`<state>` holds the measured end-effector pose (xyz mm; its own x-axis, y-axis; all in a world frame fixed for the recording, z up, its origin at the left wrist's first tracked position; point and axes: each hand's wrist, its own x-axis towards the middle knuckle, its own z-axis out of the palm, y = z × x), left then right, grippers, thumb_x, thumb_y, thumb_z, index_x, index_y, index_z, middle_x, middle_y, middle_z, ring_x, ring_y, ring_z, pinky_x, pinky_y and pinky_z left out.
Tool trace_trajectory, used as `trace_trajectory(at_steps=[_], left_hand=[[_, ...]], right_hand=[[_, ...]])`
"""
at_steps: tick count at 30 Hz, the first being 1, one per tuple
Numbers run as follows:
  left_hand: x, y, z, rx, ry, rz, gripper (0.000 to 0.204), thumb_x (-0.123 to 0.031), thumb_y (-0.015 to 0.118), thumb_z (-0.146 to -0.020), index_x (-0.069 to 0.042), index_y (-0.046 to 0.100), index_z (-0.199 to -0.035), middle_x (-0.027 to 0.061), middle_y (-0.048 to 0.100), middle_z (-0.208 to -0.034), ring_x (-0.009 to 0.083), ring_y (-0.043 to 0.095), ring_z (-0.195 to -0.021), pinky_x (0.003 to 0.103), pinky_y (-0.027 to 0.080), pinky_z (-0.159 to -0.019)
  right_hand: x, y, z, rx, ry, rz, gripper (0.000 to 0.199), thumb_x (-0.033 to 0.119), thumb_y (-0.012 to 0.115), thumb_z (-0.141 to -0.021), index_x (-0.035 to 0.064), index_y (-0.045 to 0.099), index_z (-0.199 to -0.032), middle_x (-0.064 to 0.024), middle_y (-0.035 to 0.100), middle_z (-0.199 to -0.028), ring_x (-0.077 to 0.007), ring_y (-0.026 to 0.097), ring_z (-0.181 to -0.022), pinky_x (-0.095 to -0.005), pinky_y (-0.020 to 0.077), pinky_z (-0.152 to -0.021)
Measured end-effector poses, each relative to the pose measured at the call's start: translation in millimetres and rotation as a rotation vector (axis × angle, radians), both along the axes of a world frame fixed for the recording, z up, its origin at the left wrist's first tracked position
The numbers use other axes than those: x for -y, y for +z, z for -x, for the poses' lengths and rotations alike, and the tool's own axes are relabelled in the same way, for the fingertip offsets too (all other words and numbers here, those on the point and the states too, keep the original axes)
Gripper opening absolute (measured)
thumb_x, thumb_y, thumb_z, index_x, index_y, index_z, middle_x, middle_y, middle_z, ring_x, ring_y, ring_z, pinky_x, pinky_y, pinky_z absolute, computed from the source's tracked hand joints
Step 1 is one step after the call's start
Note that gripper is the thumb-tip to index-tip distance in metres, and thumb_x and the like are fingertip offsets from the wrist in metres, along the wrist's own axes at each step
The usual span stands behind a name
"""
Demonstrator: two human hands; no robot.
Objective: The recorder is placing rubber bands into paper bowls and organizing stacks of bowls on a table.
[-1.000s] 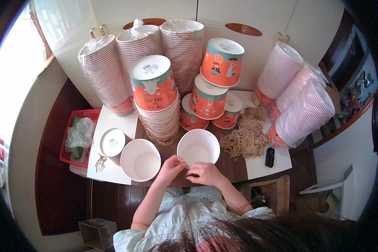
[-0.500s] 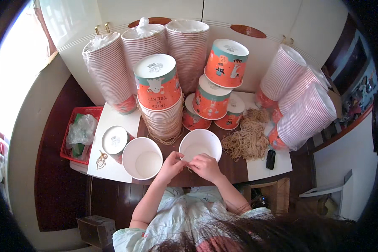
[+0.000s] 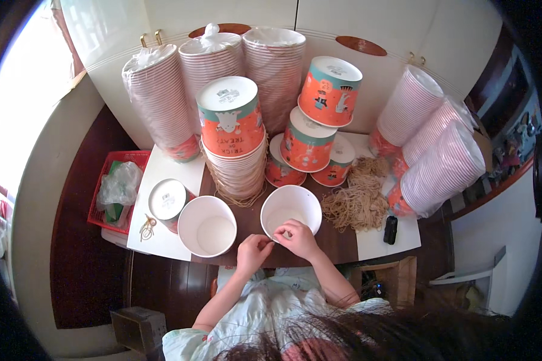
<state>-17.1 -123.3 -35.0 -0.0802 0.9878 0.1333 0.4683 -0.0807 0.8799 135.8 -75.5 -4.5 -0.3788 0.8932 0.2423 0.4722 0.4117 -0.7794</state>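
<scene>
At the near rim of an upright white paper cup [image 3: 291, 201], my left hand [image 3: 253, 251] and my right hand [image 3: 296, 238] meet, fingertips pinched close together. Between them is a thin tan cord [image 3: 273, 241], mostly hidden by the fingers. Both hands are closed. Left of them stands a second upright white paper cup [image 3: 208, 227], untouched. An upside-down cup [image 3: 168, 199] stands beside it. A heap of loose tan cords [image 3: 358, 201] lies to the right of the cup at my hands.
Behind is an upside-down orange cup stack [image 3: 230, 125] with cords looped round it. Orange cups [image 3: 309, 144] are piled beside it. Tall wrapped stacks [image 3: 273, 78] stand at the back, leaning ones [image 3: 442, 168] at right. A red basket [image 3: 140, 157] is left, a small black object [image 3: 390, 230] right.
My left hand has moved slightly down and right, away from the cup's rim. The two hands stay pinched close together. The whole view has shifted slightly.
</scene>
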Motion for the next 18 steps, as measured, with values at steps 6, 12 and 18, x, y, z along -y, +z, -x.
trace_trajectory(at_steps=[6, 12, 18], left_hand=[[0, -3, -5, -0.003, 0.097, -0.087, 0.01, -0.011, 0.067, -0.07, -0.004, 0.063, -0.077, 0.0097, 0.059, -0.068, 0.0216, 0.058, -0.059, 0.03, 0.047, -0.055], [4, 11, 0, -0.294, 0.105, -0.305, 0.01, -0.006, 0.066, -0.067, -0.006, 0.063, -0.076, 0.0076, 0.058, -0.068, 0.0218, 0.056, -0.06, 0.032, 0.046, -0.055], [-6, 26, -2, -0.411, 0.113, -0.446, 0.011, -0.005, 0.066, -0.066, -0.008, 0.063, -0.076, 0.0049, 0.058, -0.074, 0.0215, 0.056, -0.067, 0.032, 0.046, -0.059]], right_hand=[[-2, -3, 0, -0.039, -0.007, 0.012, 0.008, 0.015, 0.066, -0.071, 0.0085, 0.063, -0.075, -0.0028, 0.056, -0.07, -0.0162, 0.051, -0.055, -0.0275, 0.0418, -0.05], [-1, -3, -1, -0.038, -0.017, 0.035, 0.009, 0.015, 0.066, -0.071, 0.0086, 0.063, -0.076, -0.0026, 0.056, -0.07, -0.0155, 0.05, -0.054, -0.0272, 0.0415, -0.05], [0, -4, -1, -0.032, -0.006, 0.033, 0.009, 0.015, 0.066, -0.071, 0.0084, 0.063, -0.076, -0.0029, 0.056, -0.071, -0.0164, 0.051, -0.055, -0.0275, 0.0418, -0.05]])
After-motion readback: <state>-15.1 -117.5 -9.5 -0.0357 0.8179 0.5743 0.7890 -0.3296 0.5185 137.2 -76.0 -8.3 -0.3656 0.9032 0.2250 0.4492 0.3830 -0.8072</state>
